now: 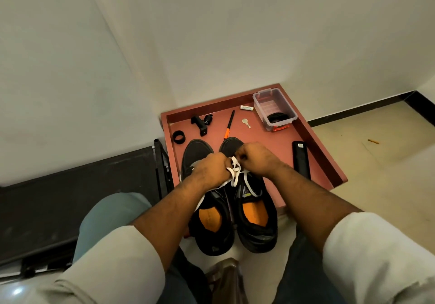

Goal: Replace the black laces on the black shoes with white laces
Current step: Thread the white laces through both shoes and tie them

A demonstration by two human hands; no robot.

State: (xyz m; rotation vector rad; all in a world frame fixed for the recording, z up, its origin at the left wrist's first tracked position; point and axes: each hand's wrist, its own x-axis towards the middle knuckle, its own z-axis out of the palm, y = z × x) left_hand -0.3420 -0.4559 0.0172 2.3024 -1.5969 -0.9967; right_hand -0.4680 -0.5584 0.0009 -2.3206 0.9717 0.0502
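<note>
A: What were the hands doing?

B: The left hand [210, 171] was curled into a fist around the white lace [235, 171], with loose lengths trailing from under it. The right hand [255, 158] was closed too, its fingertips [238, 156] pinching the same lace just beside the left knuckles. Both hands hovered over the middle of the shoes [233, 200].

A: And the shoes?

B: Two black ones with orange insoles, side by side, toes pointing away from the person. Their front halves lay on the bench [277, 153], a red tray-like top with raised edges, and the heels hung over its near edge. White lace ran through the eyelets of the right shoe [254, 209]. I could not tell how the left shoe [207, 212] was laced; the hand hid it.

A: What else lay around the shoes?

B: Just beyond the toes, a black and orange tool [229, 125], touching or almost touching the right toe. Left of that, a black ring [179, 136] and a black bracket [201, 122]. Beyond the tool, a key [246, 122] and a small white tube [246, 108]. Far right of the toes, a clear box [274, 108] held something dark. Right of the shoes lay a black remote [301, 160].
</note>
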